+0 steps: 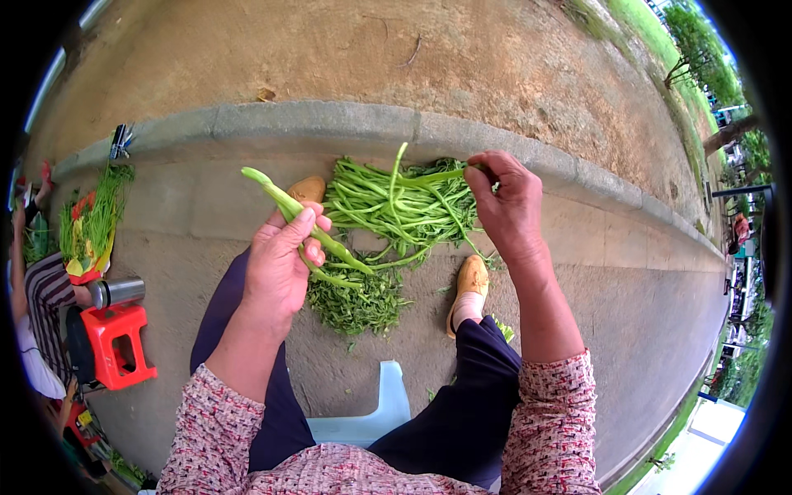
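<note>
My left hand (279, 260) is closed round a small bundle of thick, pale green stalks (274, 191), their upper ends pointing up and left. A thinner bent stem hangs from the same grip. Higher up on the right, my right hand (509, 206) has its fingers pinched at the end of a long green stem (445, 176); the fingertips are partly hidden. Between and beyond the hands lies a pile of long green stems (384, 198) on the pavement. Nearer to me is a heap of loose green leaves (355, 305).
My tan shoes (471, 285) stand either side of the piles, and a light blue stool (371, 421) is beneath me. A stone kerb (330, 120) curves behind. To the left are a red stool (118, 342), a metal flask (120, 291), bundled greens (103, 206) and another person.
</note>
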`<state>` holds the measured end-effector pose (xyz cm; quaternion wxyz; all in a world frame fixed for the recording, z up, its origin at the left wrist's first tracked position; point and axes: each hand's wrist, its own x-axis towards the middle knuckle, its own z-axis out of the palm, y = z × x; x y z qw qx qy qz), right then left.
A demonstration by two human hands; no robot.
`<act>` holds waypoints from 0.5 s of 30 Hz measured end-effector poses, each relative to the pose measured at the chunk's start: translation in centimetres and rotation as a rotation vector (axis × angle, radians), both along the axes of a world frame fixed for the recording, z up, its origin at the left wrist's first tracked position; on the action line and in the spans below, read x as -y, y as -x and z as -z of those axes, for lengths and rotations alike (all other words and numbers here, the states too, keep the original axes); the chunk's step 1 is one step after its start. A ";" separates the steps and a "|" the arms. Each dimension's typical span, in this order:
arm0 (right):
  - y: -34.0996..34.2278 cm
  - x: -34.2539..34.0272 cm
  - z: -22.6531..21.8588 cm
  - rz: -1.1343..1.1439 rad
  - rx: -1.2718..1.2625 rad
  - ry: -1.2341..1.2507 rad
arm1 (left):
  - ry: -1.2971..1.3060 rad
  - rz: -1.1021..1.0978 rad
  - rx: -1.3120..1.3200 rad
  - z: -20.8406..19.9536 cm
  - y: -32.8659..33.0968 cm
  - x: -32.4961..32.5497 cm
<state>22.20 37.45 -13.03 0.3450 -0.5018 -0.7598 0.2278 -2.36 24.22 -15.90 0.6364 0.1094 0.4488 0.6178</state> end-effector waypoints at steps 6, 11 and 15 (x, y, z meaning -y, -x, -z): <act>0.1 7.8 -4.6 0.037 -0.679 0.574 | 0.165 -0.033 0.218 -0.9 -1.3 4.0; 0.7 14.8 -5.1 -0.036 -0.830 0.935 | -0.007 -0.038 0.282 -4.2 -1.0 7.3; 1.1 18.0 -4.1 -0.149 -0.780 1.062 | -0.074 -0.054 0.205 -6.4 -0.1 10.5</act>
